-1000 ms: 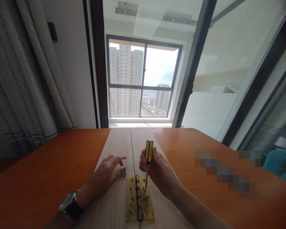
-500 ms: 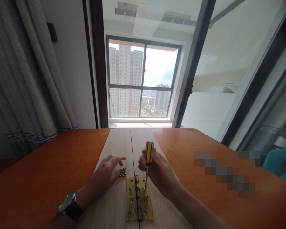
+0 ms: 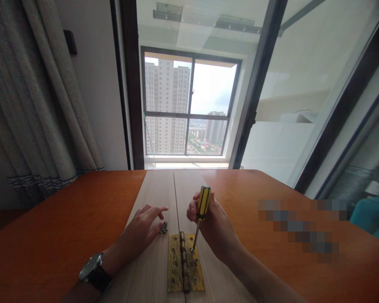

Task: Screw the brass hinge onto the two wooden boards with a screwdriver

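Observation:
My right hand grips a yellow-and-black screwdriver by its handle, tilted with the top leaning right. Its tip meets a screw in the right leaf of a brass hinge. Lower on that leaf two more screws show in their holes, while the left leaf's holes look bare. The hinge lies open across the seam of two pale wooden boards. My left hand, a watch on its wrist, rests on the left board with fingers apart. Several loose screws lie beside its fingertips.
Under the boards is an orange-brown wooden table. A pixelated patch hides something on its right side. Beyond the far edge stand a dark-framed glass door and window, with a grey curtain at the left.
The screwdriver's handle has tipped to the right along with my right hand, its tip staying at the same screw. My left hand has kept its place.

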`<state>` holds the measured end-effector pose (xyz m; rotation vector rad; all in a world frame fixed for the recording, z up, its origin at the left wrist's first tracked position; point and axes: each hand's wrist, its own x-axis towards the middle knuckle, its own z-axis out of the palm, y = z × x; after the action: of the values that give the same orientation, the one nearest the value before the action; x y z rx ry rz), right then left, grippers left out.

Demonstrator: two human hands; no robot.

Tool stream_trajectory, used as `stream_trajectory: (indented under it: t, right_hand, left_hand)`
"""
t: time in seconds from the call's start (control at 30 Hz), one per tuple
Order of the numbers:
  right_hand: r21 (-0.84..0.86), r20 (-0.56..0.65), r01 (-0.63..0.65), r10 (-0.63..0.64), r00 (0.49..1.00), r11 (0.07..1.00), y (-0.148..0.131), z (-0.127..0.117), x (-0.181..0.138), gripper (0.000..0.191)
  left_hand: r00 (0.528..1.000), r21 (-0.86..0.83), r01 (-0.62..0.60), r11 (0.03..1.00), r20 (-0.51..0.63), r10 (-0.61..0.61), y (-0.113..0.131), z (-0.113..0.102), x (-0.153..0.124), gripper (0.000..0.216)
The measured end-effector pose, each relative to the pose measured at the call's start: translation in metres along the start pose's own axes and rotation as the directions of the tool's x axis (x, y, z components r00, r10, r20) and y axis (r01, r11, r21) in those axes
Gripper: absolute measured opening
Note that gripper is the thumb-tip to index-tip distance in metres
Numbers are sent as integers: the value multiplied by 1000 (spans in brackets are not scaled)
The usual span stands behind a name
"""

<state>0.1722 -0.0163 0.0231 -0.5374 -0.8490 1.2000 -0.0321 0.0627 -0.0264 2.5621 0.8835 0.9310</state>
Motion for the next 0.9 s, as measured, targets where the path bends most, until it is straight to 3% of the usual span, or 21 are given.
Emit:
stream_trajectory:
  t: [0.2, 0.4, 0.9]
  right_hand:
    - [-83, -1, 8, -8, 1000, 996, -3, 2, -3, 65]
    - [-100, 60, 56, -50, 997, 993, 2, 0, -4, 48]
    - [-71, 28, 4, -2, 1000, 997, -1, 6, -4, 48]
  left_hand:
    - [1000, -3, -3, 1000, 0, 3, -2, 1, 0, 34]
    - [1000, -8, 11, 1000, 8, -10, -2, 1, 0, 38]
    - [1000, 3, 7, 1000, -1, -7, 1, -1, 0, 37]
